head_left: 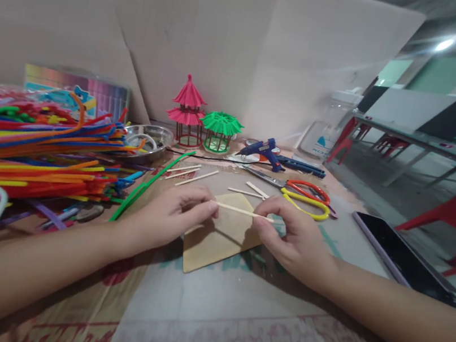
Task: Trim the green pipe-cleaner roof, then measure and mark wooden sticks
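Note:
A thin pale wooden stick (236, 210) is held level between my two hands. My left hand (182, 210) pinches its left end between thumb and fingers. At the other end, my right hand (287, 231) grips it the same way, with the tip poking out past the thumb. Below the stick lies a tan square board (209, 251), partly covered by my hands. Several loose sticks (196, 178) rest on the table beyond my left hand, and a few more (255, 189) lie just behind my right fingers.
Bundles of coloured pipe cleaners (44, 138) crowd the left, by a metal bowl (157, 143). Behind stand a pink pagoda model (185, 110) and a green-roofed one (219, 132). A blue glue gun (261, 150), scissors (305, 194), a bottle (323, 131) and a phone (395, 253) are rightward.

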The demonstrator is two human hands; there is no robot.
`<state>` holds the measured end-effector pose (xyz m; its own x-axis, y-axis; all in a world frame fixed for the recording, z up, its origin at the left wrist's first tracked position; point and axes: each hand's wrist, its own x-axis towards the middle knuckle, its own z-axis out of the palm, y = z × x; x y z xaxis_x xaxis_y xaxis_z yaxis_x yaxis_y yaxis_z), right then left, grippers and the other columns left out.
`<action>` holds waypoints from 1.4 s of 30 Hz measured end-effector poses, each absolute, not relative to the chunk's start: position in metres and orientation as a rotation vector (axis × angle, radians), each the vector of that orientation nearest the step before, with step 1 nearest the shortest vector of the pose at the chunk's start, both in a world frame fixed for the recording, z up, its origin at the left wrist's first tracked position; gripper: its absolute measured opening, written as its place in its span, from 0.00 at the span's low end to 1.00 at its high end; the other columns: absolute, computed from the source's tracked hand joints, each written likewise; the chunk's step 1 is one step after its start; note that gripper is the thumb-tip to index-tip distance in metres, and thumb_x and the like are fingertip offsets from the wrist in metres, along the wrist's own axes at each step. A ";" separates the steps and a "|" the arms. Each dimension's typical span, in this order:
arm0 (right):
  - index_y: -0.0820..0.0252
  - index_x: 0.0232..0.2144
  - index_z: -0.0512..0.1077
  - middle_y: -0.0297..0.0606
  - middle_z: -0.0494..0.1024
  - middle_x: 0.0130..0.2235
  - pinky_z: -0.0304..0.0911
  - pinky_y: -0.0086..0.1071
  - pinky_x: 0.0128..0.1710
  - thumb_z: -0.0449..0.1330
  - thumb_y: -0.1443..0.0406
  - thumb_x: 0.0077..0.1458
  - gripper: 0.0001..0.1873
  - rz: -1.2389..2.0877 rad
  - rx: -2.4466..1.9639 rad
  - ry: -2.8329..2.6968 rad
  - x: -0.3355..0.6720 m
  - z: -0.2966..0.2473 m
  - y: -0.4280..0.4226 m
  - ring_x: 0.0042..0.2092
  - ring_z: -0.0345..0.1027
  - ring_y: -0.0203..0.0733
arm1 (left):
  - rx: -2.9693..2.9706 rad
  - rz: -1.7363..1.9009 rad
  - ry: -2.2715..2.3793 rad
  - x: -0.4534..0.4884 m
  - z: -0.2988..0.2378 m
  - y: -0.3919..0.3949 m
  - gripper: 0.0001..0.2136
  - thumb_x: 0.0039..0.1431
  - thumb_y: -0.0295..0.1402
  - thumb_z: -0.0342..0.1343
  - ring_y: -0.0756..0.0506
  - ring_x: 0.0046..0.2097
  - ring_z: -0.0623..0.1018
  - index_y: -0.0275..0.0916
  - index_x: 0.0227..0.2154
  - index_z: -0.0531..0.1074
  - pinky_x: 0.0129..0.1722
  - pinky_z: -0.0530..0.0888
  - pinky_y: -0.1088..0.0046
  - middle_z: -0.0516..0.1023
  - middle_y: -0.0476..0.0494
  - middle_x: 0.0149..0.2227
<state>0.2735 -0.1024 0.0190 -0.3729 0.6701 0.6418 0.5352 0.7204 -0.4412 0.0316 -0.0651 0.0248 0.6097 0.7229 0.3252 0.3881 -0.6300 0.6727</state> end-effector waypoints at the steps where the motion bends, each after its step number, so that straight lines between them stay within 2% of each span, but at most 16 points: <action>1: 0.56 0.32 0.68 0.34 0.76 0.30 0.65 0.29 0.32 0.56 0.67 0.62 0.05 0.208 -0.913 -2.048 0.273 0.020 -0.102 0.32 0.70 0.37 | 2.360 0.775 0.809 0.033 0.026 -0.067 0.16 0.68 0.38 0.49 0.50 0.32 0.73 0.37 0.29 0.75 0.32 0.68 0.76 0.75 0.49 0.29; 5: 0.56 0.32 0.70 0.35 0.78 0.31 0.67 0.30 0.34 0.57 0.64 0.62 0.05 0.309 -0.921 -2.009 0.272 0.022 -0.103 0.33 0.72 0.38 | 2.575 0.700 0.604 0.036 0.028 -0.071 0.16 0.70 0.35 0.46 0.48 0.35 0.73 0.37 0.30 0.75 0.37 0.68 0.73 0.75 0.46 0.29; 10: 0.56 0.32 0.73 0.35 0.80 0.31 0.68 0.30 0.35 0.58 0.62 0.62 0.07 0.482 -0.960 -1.936 0.272 0.022 -0.102 0.33 0.73 0.38 | 2.624 0.704 0.582 0.036 0.025 -0.071 0.16 0.71 0.34 0.45 0.46 0.36 0.74 0.37 0.33 0.75 0.39 0.68 0.71 0.76 0.45 0.32; 17: 0.55 0.40 0.78 0.33 0.81 0.32 0.69 0.32 0.38 0.60 0.61 0.62 0.08 0.708 -0.977 -1.868 0.273 0.021 -0.102 0.35 0.75 0.38 | 2.685 0.671 0.543 0.036 0.022 -0.073 0.16 0.72 0.33 0.43 0.46 0.39 0.74 0.38 0.35 0.75 0.42 0.67 0.70 0.76 0.44 0.34; 20: 0.56 0.37 0.78 0.35 0.81 0.32 0.70 0.33 0.39 0.60 0.59 0.62 0.09 0.867 -1.007 -1.854 0.272 0.021 -0.100 0.36 0.76 0.40 | 2.709 0.653 0.553 0.036 0.021 -0.074 0.15 0.72 0.32 0.42 0.45 0.40 0.74 0.38 0.36 0.75 0.44 0.67 0.69 0.76 0.44 0.35; 26: 0.59 0.32 0.75 0.38 0.81 0.31 0.72 0.35 0.39 0.64 0.49 0.57 0.18 1.394 -0.978 -1.579 0.273 0.008 -0.085 0.34 0.75 0.40 | 2.647 0.688 0.566 0.041 0.023 -0.080 0.12 0.70 0.31 0.45 0.45 0.42 0.75 0.38 0.37 0.75 0.45 0.69 0.69 0.78 0.43 0.37; 33: 0.57 0.29 0.74 0.36 0.78 0.29 0.72 0.34 0.37 0.64 0.51 0.57 0.15 1.534 -0.906 -1.536 0.275 0.008 -0.084 0.32 0.73 0.40 | 2.319 0.814 0.592 0.049 0.026 -0.088 0.09 0.68 0.28 0.51 0.49 0.38 0.77 0.36 0.33 0.75 0.39 0.72 0.75 0.79 0.46 0.35; 42: 0.55 0.34 0.74 0.34 0.77 0.29 0.71 0.34 0.36 0.63 0.55 0.59 0.10 1.596 -0.856 -1.543 0.276 0.009 -0.086 0.33 0.74 0.40 | 2.253 0.815 0.591 0.049 0.025 -0.088 0.07 0.66 0.29 0.54 0.48 0.39 0.78 0.36 0.35 0.77 0.41 0.73 0.74 0.80 0.45 0.35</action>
